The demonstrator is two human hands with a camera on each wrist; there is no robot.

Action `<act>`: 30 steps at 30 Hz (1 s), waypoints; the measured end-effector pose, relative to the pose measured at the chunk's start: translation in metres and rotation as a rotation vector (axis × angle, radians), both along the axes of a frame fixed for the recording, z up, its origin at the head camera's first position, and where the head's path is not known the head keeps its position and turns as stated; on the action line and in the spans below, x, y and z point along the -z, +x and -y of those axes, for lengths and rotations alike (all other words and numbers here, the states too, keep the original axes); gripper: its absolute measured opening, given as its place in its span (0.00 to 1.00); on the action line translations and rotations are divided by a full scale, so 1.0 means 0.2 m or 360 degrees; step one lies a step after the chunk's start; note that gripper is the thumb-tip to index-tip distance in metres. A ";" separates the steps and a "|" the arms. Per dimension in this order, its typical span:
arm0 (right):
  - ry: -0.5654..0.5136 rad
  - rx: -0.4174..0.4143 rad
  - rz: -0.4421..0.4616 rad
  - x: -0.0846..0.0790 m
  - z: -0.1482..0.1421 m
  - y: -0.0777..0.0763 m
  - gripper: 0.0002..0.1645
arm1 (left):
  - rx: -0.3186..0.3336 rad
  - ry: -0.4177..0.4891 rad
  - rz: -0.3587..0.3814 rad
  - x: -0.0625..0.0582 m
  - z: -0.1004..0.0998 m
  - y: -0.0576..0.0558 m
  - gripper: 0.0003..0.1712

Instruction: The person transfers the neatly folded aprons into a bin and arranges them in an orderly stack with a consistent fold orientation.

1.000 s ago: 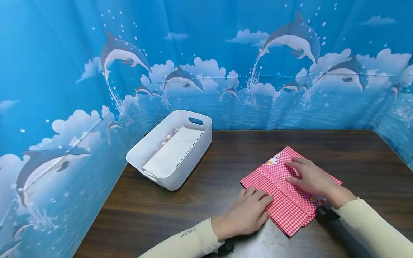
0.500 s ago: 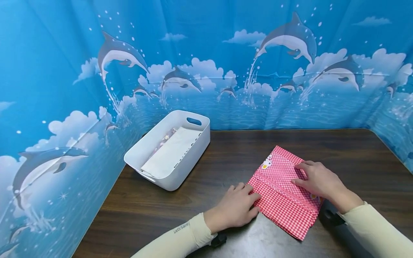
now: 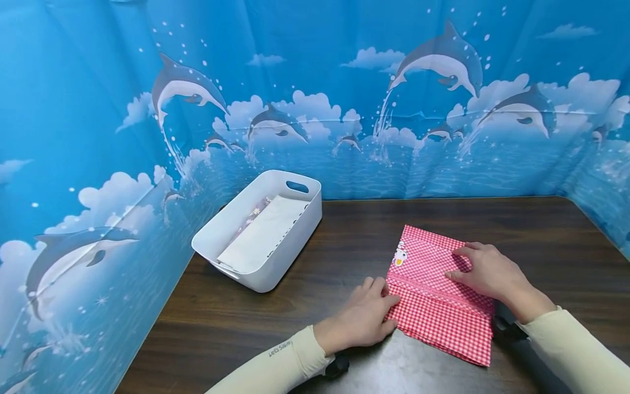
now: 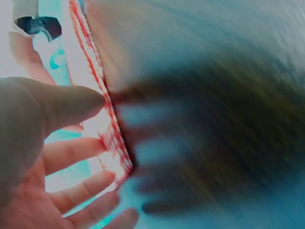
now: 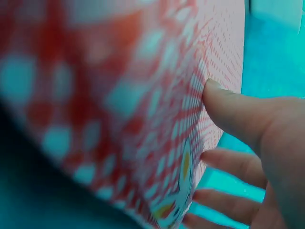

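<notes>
A folded red-and-white checked cloth (image 3: 438, 306) lies flat on the dark wooden table, with a small white cartoon figure printed near its far left corner. At the cloth's left edge is my left hand (image 3: 358, 317), and in the left wrist view its thumb and spread fingertips (image 4: 97, 99) touch the layered edge. My right hand (image 3: 492, 276) rests on the cloth's right side. In the right wrist view the right thumb (image 5: 226, 102) and fingers lie extended against the checked surface, and part of that cloth is blurred up close.
A white plastic bin (image 3: 290, 246) with handle cutouts stands at the back left of the table (image 3: 334, 246). Inside it lie a folded white cloth (image 3: 266, 232) and a greyish flowered cloth (image 3: 253, 216). A blue dolphin-print curtain (image 3: 315, 109) hangs along the back and left.
The checked cloth has turned counter-clockwise on the table, its far corner swinging left and its near corner right. My left hand has shifted slightly left, my right hand slightly right.
</notes>
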State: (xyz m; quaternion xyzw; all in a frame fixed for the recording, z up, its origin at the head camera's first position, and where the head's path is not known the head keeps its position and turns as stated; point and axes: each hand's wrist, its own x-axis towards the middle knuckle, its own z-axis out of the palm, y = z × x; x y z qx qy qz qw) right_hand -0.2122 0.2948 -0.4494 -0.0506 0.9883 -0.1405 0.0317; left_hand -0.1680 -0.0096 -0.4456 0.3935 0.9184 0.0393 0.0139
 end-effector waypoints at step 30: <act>-0.0072 0.0374 0.0217 -0.03 0.06 -0.02 0.63 | -0.0736 0.0660 0.0592 0.03 -0.06 -0.03 0.35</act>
